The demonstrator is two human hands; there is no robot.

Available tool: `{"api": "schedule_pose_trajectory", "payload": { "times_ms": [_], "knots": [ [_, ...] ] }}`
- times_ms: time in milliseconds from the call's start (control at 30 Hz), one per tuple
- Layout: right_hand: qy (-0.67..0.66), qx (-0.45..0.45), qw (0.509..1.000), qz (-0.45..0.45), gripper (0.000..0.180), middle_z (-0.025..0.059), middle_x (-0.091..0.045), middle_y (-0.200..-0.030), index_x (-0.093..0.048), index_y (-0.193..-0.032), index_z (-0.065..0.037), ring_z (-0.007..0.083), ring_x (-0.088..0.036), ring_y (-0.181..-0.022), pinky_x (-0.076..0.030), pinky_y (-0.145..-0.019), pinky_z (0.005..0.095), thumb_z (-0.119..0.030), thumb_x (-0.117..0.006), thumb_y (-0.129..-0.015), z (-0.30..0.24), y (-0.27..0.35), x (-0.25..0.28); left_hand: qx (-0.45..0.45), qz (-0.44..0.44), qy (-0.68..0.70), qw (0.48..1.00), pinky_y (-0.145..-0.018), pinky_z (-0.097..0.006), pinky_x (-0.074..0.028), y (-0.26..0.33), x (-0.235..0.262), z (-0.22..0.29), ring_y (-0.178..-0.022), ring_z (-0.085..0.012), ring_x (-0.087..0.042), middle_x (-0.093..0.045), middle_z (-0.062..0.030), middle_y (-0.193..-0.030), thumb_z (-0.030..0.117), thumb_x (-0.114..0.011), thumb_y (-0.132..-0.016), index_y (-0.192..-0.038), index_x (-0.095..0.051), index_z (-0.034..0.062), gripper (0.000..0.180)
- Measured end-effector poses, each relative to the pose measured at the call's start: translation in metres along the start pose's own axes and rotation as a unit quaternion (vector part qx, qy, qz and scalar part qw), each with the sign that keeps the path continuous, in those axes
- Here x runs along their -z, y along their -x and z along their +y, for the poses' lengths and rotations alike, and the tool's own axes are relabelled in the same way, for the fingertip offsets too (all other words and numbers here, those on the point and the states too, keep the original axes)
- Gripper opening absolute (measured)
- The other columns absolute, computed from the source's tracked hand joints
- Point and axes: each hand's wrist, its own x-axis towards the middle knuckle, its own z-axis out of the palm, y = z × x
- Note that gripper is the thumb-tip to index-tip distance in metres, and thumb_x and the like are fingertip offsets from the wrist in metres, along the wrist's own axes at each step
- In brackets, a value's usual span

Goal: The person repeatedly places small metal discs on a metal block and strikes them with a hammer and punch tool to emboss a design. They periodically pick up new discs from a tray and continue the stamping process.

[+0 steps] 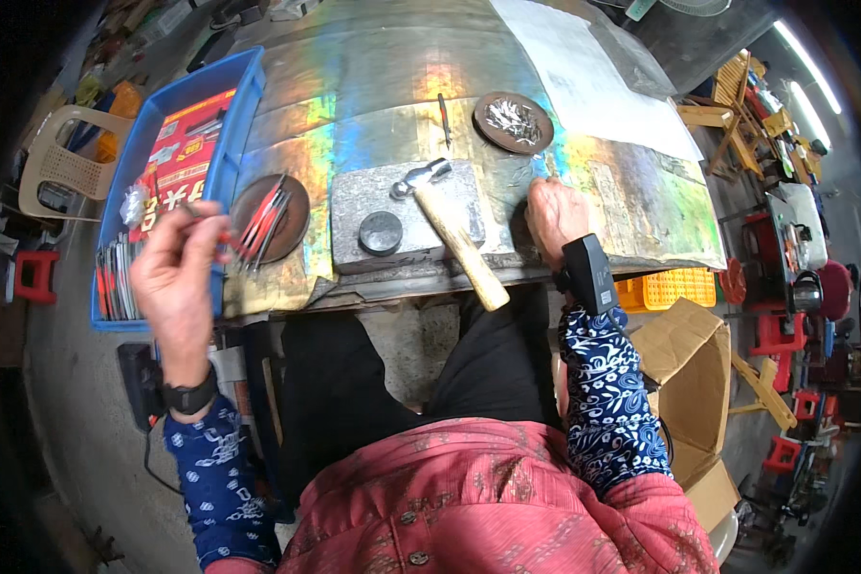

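Note:
My left hand is closed in a pinch on a slim red-and-dark piece, partly hidden by the fingers. It is between the blue crate and a round brown dish holding several slim red and dark pieces. On a grey stone block lie a ball-peen hammer with a wooden handle and a round black disc. My right hand rests at the table's front right, fingers drawn together; what they hold, if anything, is unclear. Just beyond it is a brown dish of small silvery pieces.
A slim dark-and-red tool lies beyond the block. The crate holds a red printed package and rows of slim pieces. White sheeting covers the far right. A cardboard box and yellow crate stand below the table's right side.

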Motion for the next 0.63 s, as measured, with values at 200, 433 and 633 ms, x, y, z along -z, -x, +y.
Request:
{"api": "schedule_pose_trajectory", "payload": {
  "times_ms": [200,433,633],
  "knots": [
    [-0.007,-0.008,0.998,-0.054,0.015,0.0191,-0.058,-0.079,-0.053,-0.086,0.0,0.0362,-0.06,-0.071,-0.049,-0.061,0.0441,-0.009,-0.061,-0.078,0.006,0.0,-0.003,0.024,-0.032,0.088,0.995,-0.062,-0.02,-0.05,0.009,-0.062,0.001,-0.072,-0.0073,-0.062,-0.066,-0.0037,-0.084,-0.001,-0.066,-0.088,-0.099,-0.067,-0.0035,0.011],
    [-0.117,-0.144,0.982,-0.03,0.016,0.0221,-0.06,-0.078,-0.052,-0.086,0.0,0.0403,-0.061,-0.075,-0.048,-0.066,0.0457,-0.007,-0.064,-0.078,-0.014,0.01,0.021,-0.017,-0.038,0.052,0.998,-0.067,-0.02,-0.05,0.015,-0.085,-0.01,-0.074,-0.0058,-0.062,-0.069,-0.0038,-0.085,-0.005,-0.07,-0.082,-0.098,-0.068,-0.0056,0.016],
    [-0.262,-0.169,0.949,-0.051,0.018,0.0204,-0.06,-0.081,-0.055,-0.09,-0.001,0.0386,-0.061,-0.078,-0.047,-0.07,0.0447,-0.007,-0.066,-0.077,-0.027,0.012,0.044,-0.064,-0.084,-0.027,0.994,-0.072,-0.023,-0.053,0.022,-0.084,-0.021,-0.08,-0.0107,-0.067,-0.071,-0.0084,-0.087,-0.001,-0.07,-0.083,-0.098,-0.07,-0.0015,0.014]
  ]
}}
